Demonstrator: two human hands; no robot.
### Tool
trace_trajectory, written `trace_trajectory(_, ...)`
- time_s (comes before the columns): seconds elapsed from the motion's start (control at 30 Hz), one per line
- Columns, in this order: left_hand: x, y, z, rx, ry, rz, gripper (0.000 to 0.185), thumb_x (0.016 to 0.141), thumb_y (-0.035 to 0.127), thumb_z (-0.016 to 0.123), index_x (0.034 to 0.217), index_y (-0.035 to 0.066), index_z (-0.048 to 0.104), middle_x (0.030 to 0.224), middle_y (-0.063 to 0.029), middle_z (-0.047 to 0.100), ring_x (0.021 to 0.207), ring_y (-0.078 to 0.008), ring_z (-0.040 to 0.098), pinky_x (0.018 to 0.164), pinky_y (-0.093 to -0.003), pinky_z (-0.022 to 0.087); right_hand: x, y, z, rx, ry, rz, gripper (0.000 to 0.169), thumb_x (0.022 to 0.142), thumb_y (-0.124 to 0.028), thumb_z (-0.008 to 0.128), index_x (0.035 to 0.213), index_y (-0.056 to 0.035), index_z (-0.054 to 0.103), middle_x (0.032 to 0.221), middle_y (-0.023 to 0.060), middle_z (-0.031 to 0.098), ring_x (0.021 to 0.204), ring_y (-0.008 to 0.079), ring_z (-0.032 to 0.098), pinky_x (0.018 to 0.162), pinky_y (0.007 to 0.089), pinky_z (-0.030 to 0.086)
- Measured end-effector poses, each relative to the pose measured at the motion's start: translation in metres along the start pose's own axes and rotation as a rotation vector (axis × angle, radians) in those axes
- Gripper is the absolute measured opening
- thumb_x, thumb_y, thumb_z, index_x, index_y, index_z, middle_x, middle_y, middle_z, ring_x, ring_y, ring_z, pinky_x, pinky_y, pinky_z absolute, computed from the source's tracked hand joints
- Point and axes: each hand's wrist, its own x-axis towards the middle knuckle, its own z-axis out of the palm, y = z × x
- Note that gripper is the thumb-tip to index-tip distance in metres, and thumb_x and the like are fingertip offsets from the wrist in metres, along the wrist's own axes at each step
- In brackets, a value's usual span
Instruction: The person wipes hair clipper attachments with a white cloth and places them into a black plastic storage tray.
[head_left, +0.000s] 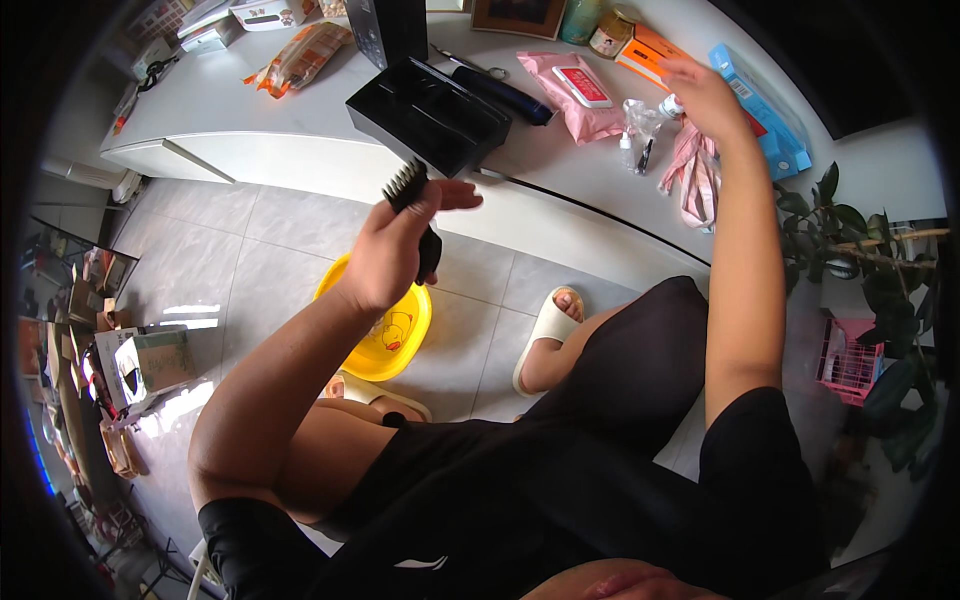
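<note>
In the head view my left hand (390, 255) is raised over a yellow basin and holds a black hair-clipper guide comb (405, 184), teeth up. A second black piece (430, 251) shows below the palm, partly hidden. My right hand (705, 94) is over the right part of the counter. A small white bottle (670, 106) shows at its edge; whether the hand grips it cannot be told. Below lie a small clear bottle (627, 150), a crumpled clear plastic bag (643, 120) and pink straps (694, 180). A dark blue hair clipper (510, 97) lies beside an open black box (427, 112).
Pink wipes (581, 94), scissors (495, 73), an orange box (649, 49), a blue box (761, 97) and a jar (613, 31) stand or lie on the counter (202, 97). The yellow basin (382, 360) sits on the floor between my feet. A leafy plant (847, 217) borders the right.
</note>
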Motion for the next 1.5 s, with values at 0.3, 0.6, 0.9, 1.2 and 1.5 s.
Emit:
trace_trajectory(0.3, 0.001, -0.001, 0.009, -0.329, -0.068, -0.016, 0.054, 0.114, 0.041, 0.035, 0.154, 0.008, 0.049, 0.144, -0.0123, 0.065, 0.056, -0.0110, 0.053, 0.053, -0.0234, 0.045, 0.049, 0.089, 0.069, -0.302, -0.197, 0.242, 0.048, 0.089, -0.045, 0.071, 0.104, 0.0002, 0.077, 0.093, 0.0166, 0.078, 0.089, 0.0291, 0.073, 0.082, 0.0399, 0.054)
trace_trajectory(0.6, 0.004, 0.006, 0.014, -0.711, -0.157, -0.065, 0.054, 0.113, 0.048, 0.038, 0.157, 0.018, 0.048, 0.158, -0.0037, 0.056, 0.056, -0.0136, 0.048, 0.053, -0.0258, 0.041, 0.045, 0.072, 0.067, -0.351, -0.048, 0.001, 0.034, 0.091, -0.034, 0.068, 0.110, -0.0067, 0.076, 0.111, 0.0173, 0.078, 0.104, 0.0328, 0.074, 0.092, 0.0417, 0.056)
trace_trajectory(0.9, 0.002, 0.003, 0.017, -0.738, -0.200, -0.072, 0.054, 0.113, 0.047, 0.036, 0.157, 0.018, 0.049, 0.159, -0.0033, 0.055, 0.054, -0.0126, 0.051, 0.054, -0.0249, 0.041, 0.061, 0.077, 0.081, -0.398, 0.191, -0.118, 0.054, 0.090, -0.025, 0.066, 0.142, -0.0133, 0.061, 0.130, 0.0171, 0.072, 0.119, 0.0341, 0.069, 0.103, 0.0436, 0.053)
trace_trajectory(1.2, -0.010, 0.017, 0.011, -0.778, -0.313, -0.055, 0.057, 0.114, 0.048, 0.032, 0.160, 0.018, 0.044, 0.160, -0.0049, 0.054, 0.052, -0.0129, 0.054, 0.053, -0.0245, 0.043, 0.062, 0.041, 0.097, -0.493, 0.007, 0.023, 0.050, 0.092, -0.021, 0.060, 0.141, -0.0147, 0.066, 0.135, 0.0186, 0.070, 0.123, 0.0356, 0.068, 0.104, 0.0456, 0.053)
trace_trajectory(1.5, -0.027, 0.024, 0.001, -0.883, -0.493, 0.004, 0.063, 0.113, 0.052, 0.032, 0.165, 0.017, 0.034, 0.166, -0.0098, 0.044, 0.052, -0.0150, 0.059, 0.051, -0.0246, 0.042, 0.058, 0.031, 0.100, -0.703, 0.006, 0.118, 0.026, 0.090, -0.028, 0.064, 0.106, -0.0151, 0.080, 0.115, 0.0152, 0.077, 0.111, 0.0362, 0.072, 0.096, 0.0466, 0.056)
